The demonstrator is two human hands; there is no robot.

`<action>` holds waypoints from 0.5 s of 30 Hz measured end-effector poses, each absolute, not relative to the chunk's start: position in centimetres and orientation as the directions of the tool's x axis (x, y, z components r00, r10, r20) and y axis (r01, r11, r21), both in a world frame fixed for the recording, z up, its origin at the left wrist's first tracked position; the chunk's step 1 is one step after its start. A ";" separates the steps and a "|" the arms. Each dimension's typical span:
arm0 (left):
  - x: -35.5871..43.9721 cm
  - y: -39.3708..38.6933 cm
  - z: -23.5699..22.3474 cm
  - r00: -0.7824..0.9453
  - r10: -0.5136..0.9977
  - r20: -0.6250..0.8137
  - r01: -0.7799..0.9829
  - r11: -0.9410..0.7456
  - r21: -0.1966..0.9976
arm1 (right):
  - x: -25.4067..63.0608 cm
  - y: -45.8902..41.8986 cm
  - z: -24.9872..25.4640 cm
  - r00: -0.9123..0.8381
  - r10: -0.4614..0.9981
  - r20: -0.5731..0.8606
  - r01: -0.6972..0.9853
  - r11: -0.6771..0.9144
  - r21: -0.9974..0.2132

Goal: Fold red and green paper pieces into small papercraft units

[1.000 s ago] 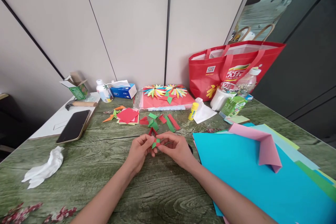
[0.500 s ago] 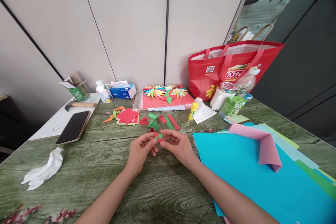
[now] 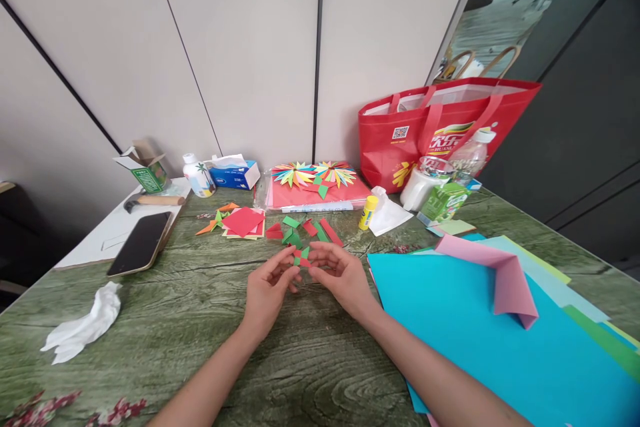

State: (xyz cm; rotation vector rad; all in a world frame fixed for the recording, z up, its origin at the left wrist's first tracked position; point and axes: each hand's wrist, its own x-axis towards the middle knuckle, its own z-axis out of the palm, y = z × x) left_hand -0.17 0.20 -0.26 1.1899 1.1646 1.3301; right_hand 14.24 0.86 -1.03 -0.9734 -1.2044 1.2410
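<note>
A small red and green folded paper piece [image 3: 301, 257] is held between my two hands above the middle of the table. My left hand [image 3: 269, 285] pinches its left side between thumb and fingers. On the right side, my right hand [image 3: 343, 278] grips it with thumb and fingertips. Just beyond my fingers lie several folded red and green paper pieces [image 3: 291, 237], among them a red strip [image 3: 331, 232]. A stack of square papers [image 3: 243, 222], red on top, sits to their left beside orange and green folded shapes [image 3: 218, 219].
A glue stick [image 3: 368, 212] stands by a crumpled tissue [image 3: 390, 213]. Large blue paper [image 3: 460, 320] with a folded pink sheet [image 3: 505, 273] covers the right side. A phone [image 3: 139, 243], hammer [image 3: 155, 200] and another tissue [image 3: 84, 323] lie left. A red bag [image 3: 385, 140] stands behind.
My fingers have shifted slightly on the folded paper piece, and more of its red and green faces shows between them. The things on the table stay where they were.
</note>
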 end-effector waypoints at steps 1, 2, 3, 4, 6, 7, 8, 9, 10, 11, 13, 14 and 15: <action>-0.2 0.2 -0.3 -0.080 0.993 0.085 -0.045 -0.089 0.995 | 14.2 0.9 -1.0 -0.040 0.992 0.121 -0.148 0.113 -0.982; -0.2 0.2 -0.4 -0.108 0.989 0.101 -0.021 -0.104 0.994 | 14.2 0.9 -1.0 -0.027 0.993 0.112 -0.136 0.107 -0.985; -0.3 0.2 -0.4 -0.134 0.984 0.116 0.007 -0.116 0.993 | 14.2 0.9 -1.0 -0.024 0.995 0.099 -0.122 0.095 -0.988; -0.3 0.2 -0.5 -0.151 0.980 0.129 0.037 -0.124 0.992 | 14.2 0.9 -1.1 -0.030 0.996 0.084 -0.111 0.080 -0.991; -0.4 0.1 -0.7 -0.163 0.976 0.142 0.092 -0.129 0.987 | 14.2 0.9 -1.2 -0.052 0.997 0.051 -0.094 0.046 -0.995; -0.4 0.1 -0.8 -0.158 0.977 0.145 0.114 -0.128 0.985 | 14.2 1.0 -1.3 -0.065 0.997 0.036 -0.088 0.030 -0.996; -0.5 0.1 -0.8 -0.149 0.978 0.147 0.131 -0.128 0.983 | 14.2 1.0 -1.3 -0.075 0.997 0.022 -0.084 0.016 -0.996; -0.5 0.1 -0.9 -0.139 0.979 0.150 0.144 -0.130 0.981 | 14.2 1.0 -1.4 -0.082 0.997 0.014 -0.078 0.007 -0.997; -0.5 0.0 -1.0 -0.131 0.979 0.154 0.153 -0.133 0.979 | 14.3 1.0 -1.4 -0.091 0.996 0.007 -0.073 0.001 -0.997; -0.5 0.0 -1.0 -0.125 0.980 0.158 0.157 -0.138 0.978 | 14.3 1.0 -1.4 -0.099 0.995 0.002 -0.070 -0.005 -0.998; -0.5 0.0 -0.9 -0.121 0.978 0.168 0.148 -0.149 0.978 | 14.3 1.0 -1.3 -0.110 0.994 -0.004 -0.072 -0.013 -0.997; -0.5 0.0 -0.9 -0.121 0.978 0.172 0.142 -0.154 0.978 | 14.3 1.0 -1.3 -0.112 0.994 -0.006 -0.074 -0.015 -0.997; -0.4 0.0 -0.8 -0.122 0.977 0.175 0.138 -0.158 0.978 | 14.3 1.0 -1.3 -0.113 0.994 -0.008 -0.075 -0.017 -0.997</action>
